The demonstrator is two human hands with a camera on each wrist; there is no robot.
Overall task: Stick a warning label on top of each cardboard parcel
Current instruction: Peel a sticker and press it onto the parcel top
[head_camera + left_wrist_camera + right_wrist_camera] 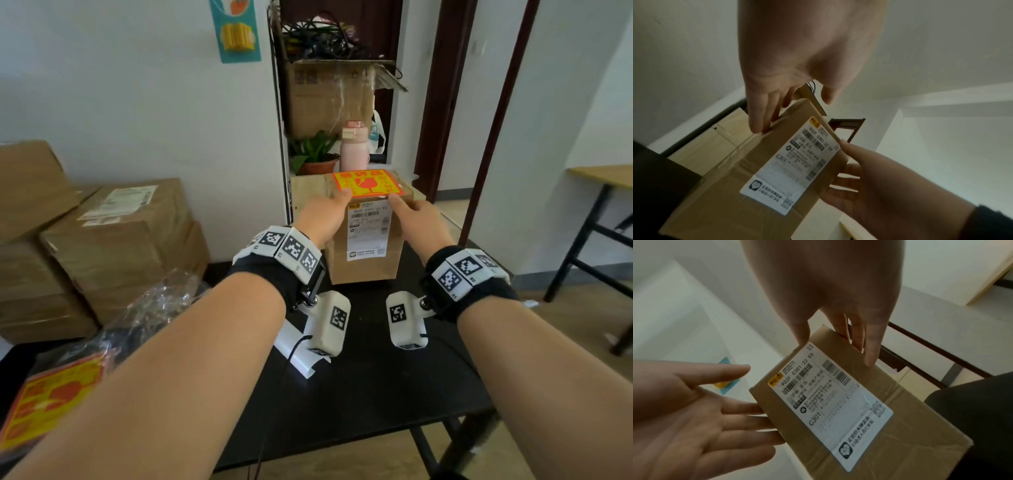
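A tall cardboard parcel (363,270) stands on the black table (370,377), with a white shipping label (369,229) on its near face. An orange and yellow warning label (368,183) lies flat on its top. My left hand (327,210) is at the top left corner, thumb on the label's near edge. In the right wrist view its straight fingers (748,408) lie against the parcel's left side. My right hand (416,216) mirrors it at the top right corner, thumb by the label's edge and straight fingers (871,345) along the right side.
Several brown boxes (113,240) are stacked at the left. A clear bag with a sheet of warning labels (44,407) lies at the near left, and white backing paper (294,353) on the table. Behind are a shelf with an open box (329,99), a plant (315,154) and a pink bottle (354,150).
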